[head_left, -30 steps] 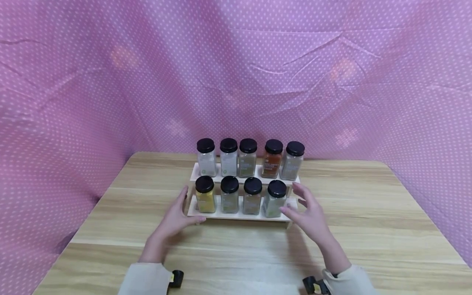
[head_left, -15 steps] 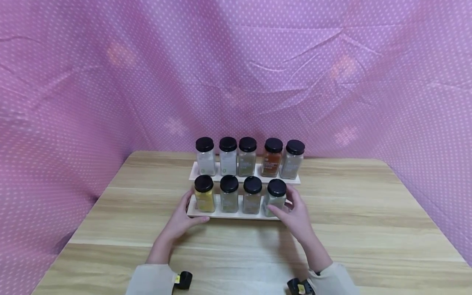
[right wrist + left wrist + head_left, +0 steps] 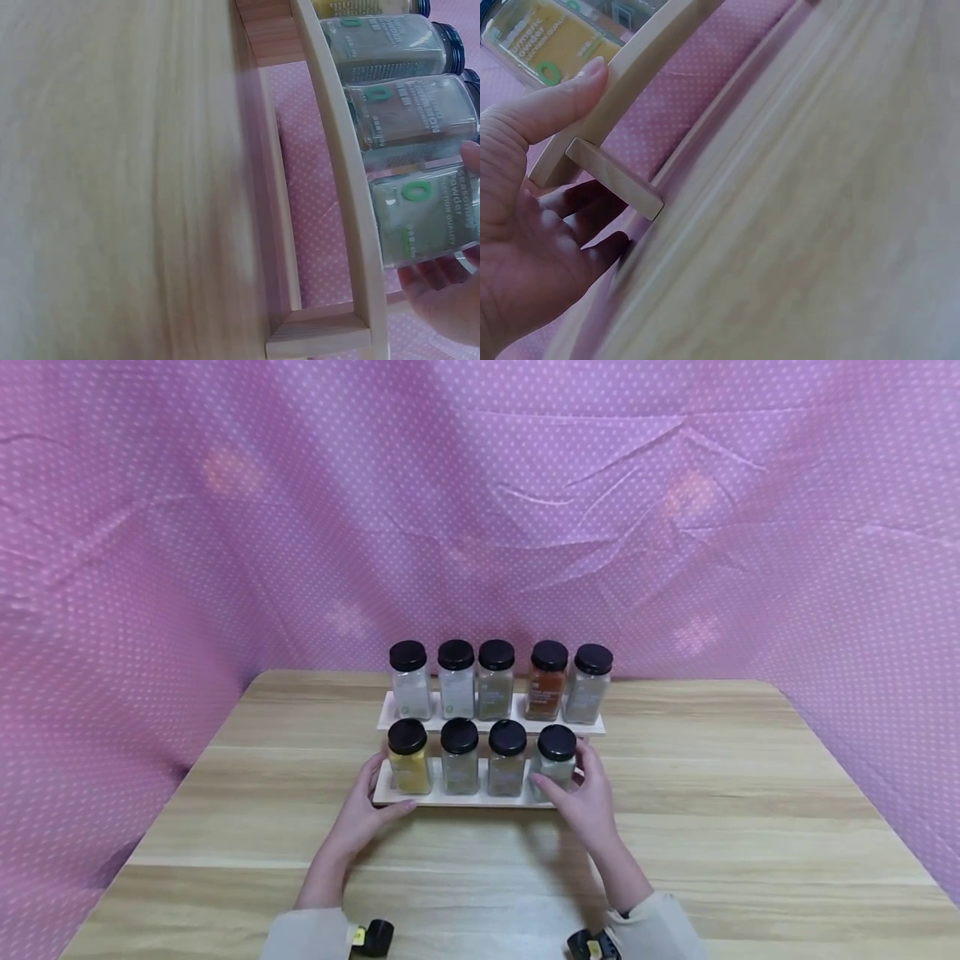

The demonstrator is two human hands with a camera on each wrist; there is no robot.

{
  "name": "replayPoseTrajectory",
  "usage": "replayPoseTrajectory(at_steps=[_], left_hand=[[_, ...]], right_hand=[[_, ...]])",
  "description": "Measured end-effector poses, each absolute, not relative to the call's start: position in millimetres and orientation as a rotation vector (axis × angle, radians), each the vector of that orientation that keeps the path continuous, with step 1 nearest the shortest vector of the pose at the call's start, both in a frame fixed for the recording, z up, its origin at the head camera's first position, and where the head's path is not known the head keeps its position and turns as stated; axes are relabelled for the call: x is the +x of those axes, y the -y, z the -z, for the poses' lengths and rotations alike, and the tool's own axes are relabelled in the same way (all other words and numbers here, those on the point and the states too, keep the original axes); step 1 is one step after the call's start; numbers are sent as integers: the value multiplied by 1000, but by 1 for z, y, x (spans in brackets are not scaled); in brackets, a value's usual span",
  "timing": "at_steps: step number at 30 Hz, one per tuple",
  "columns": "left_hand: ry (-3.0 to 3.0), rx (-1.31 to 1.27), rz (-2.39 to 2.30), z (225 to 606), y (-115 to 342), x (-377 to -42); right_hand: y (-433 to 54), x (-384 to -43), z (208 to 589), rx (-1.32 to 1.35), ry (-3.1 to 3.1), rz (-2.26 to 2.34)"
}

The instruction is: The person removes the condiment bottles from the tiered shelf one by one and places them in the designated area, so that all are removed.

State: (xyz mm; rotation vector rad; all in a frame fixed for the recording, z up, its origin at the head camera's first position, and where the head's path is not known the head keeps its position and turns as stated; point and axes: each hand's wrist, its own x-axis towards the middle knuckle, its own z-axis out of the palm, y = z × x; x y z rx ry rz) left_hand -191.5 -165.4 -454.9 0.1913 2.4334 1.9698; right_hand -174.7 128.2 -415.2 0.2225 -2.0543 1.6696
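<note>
Near the far edge of the desk (image 3: 750, 827), about midway between its two far corners, sits a two-step wooden rack (image 3: 480, 801) of spice jars, with a pink dotted cloth (image 3: 480, 527) behind it. At the right end of its lower step stands the green jar (image 3: 553, 768), its black lid (image 3: 557, 742) on. The right hand (image 3: 588, 807) has its grip clamped on that jar, thumb to the front and fingers round the back. Whether the jar's base bears fully on the step cannot be told.

The left hand (image 3: 360, 818) grips the rack's left end, its thumb on the front edge and its fingers behind the leg (image 3: 615, 180).

Done well, this hold should keep the left hand light but firm, enough to stop the rack sliding or tipping. The right hand would do best to keep the jar upright and hold the glass rather than the lid. The neighbouring brown jar (image 3: 507, 774) stands close, so small, level adjustments seem wise. The yellow jar (image 3: 409, 774) is near the left fingers and could be knocked.
</note>
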Motion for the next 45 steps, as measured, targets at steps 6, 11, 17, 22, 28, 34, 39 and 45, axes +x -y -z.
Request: replayPoseTrajectory(at_steps=[6, 11, 17, 22, 28, 34, 39, 45], left_hand=[[-2403, 160, -2007, 455, 167, -190], [-2377, 142, -2024, 455, 166, -186], [-2348, 112, -2045, 455, 167, -184], [-2341, 118, -2057, 456, 168, -184], [-2330, 120, -2073, 457, 168, -185], [-2323, 114, -2076, 457, 167, -186], [-2324, 124, -2075, 459, 165, -187], [-2324, 118, -2083, 460, 165, -188]], right_hand=[[-126, -174, 414, 182, 2071, -1668], [-124, -171, 411, 150, 2129, -1609], [-124, -171, 410, 122, 2169, -1620], [-124, -174, 418, 150, 2125, -1627], [-132, -187, 446, 217, 2094, -1580], [-134, -191, 456, 180, 2105, -1574], [-137, -185, 450, 115, 2149, -1599], [-127, -156, 397, 49, 2173, -1693]])
